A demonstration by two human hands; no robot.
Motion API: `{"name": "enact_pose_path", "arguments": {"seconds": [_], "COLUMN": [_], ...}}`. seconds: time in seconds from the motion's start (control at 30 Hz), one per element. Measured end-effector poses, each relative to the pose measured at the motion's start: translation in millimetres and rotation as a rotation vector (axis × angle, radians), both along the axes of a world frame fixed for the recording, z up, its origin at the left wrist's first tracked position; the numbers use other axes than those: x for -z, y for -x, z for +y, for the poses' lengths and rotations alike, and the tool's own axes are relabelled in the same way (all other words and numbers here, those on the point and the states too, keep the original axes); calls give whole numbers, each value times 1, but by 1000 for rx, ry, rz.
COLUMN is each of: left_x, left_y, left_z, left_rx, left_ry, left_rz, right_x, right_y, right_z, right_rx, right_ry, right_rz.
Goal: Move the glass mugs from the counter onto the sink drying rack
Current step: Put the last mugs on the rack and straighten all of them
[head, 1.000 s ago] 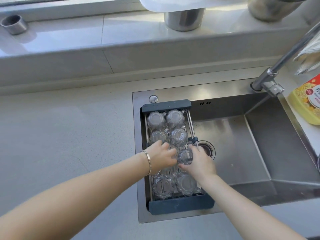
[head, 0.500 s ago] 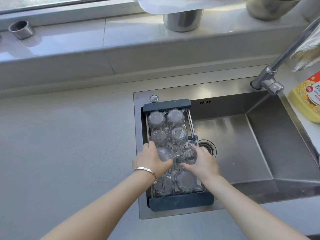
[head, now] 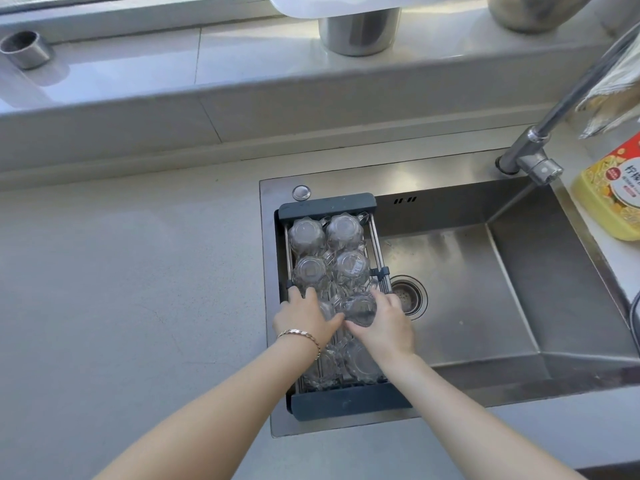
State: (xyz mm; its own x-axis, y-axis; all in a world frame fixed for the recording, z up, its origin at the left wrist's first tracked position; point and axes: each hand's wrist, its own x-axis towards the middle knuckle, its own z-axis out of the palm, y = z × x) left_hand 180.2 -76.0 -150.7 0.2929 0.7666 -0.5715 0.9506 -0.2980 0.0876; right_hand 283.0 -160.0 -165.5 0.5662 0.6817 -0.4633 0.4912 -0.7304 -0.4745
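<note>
We see a grey counter (head: 121,306) with a steel sink (head: 519,306) set in it. A dark rack (head: 329,204) sits across the sink's left side. Upside-down glass mugs (head: 344,232) fill the rack. A yellow bottle (head: 609,199) stands on the counter by the tap (head: 533,161).

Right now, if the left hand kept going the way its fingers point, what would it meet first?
Probably the upturned glass mug just beyond the left hand on the drying rack; their height difference is unclear.
</note>
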Motion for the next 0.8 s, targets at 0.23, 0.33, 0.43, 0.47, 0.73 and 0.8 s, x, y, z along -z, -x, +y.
{"name": "enact_pose_path", "arguments": {"seconds": [0.23, 0.33, 0.43, 0.47, 0.73, 0.8], "left_x": [1, 2, 4, 4, 5, 1], "left_y": [23, 19, 17, 19, 29, 36], "left_z": [3, 3, 5, 7, 1, -6], "left_rx": [252, 176, 159, 166, 164, 191], "left_ry": [-45, -52, -44, -41, -98, -146], "left_rz": [-37, -49, -58, -59, -108, -186], "right_x": [6, 7, 9, 10, -8, -22], "right_y": [2, -4, -5, -5, -28, -27], "right_z": [-1, -4, -5, -5, -20, -31], "right_rx": [12, 4, -3, -5, -10, 48], "right_ry": [-50, -74, -102, -109, -96, -124], "right_rz": [109, 132, 139, 137, 455, 369]}}
